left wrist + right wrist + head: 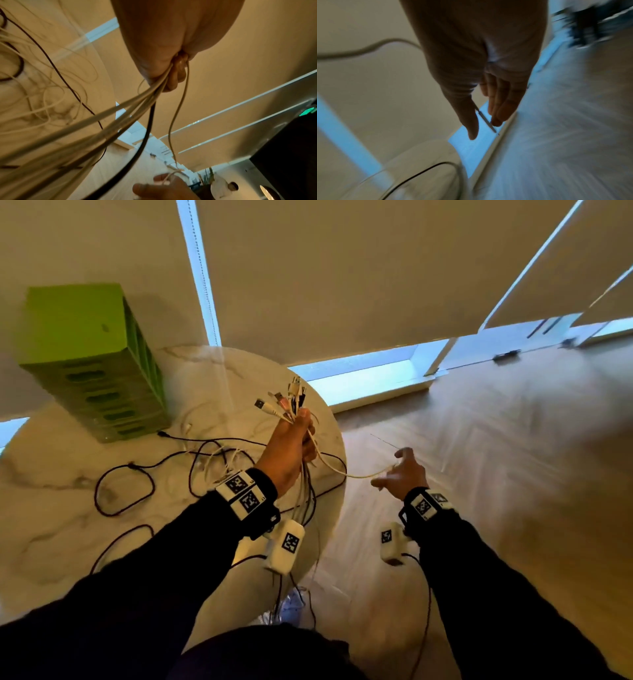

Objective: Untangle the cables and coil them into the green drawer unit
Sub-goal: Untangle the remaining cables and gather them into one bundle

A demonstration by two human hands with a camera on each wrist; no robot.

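My left hand (pixel 301 436) is raised over the round marble table (pixel 51 508) and grips a bundle of white and black cables (pixel 291 402), plugs fanned out above the fist. In the left wrist view the strands (pixel 120 119) hang down from the fist (pixel 171 70). One white cable (pixel 346 472) runs from that fist to my right hand (pixel 400 474), held beyond the table's right edge. Its fingers (pixel 498 108) are straight and spread, and the cable (pixel 368 49) lies over the hand. The green drawer unit (pixel 92 364) stands at the table's far left, drawers closed.
Loose black cable loops (pixel 123 487) and white strands (pixel 219 457) sprawl over the tabletop between the drawer unit and my left arm. Some cables hang over the near table edge (pixel 308 559). To the right lies wooden floor (pixel 479 474), with blinds and low window sills (pixel 359 378) behind.
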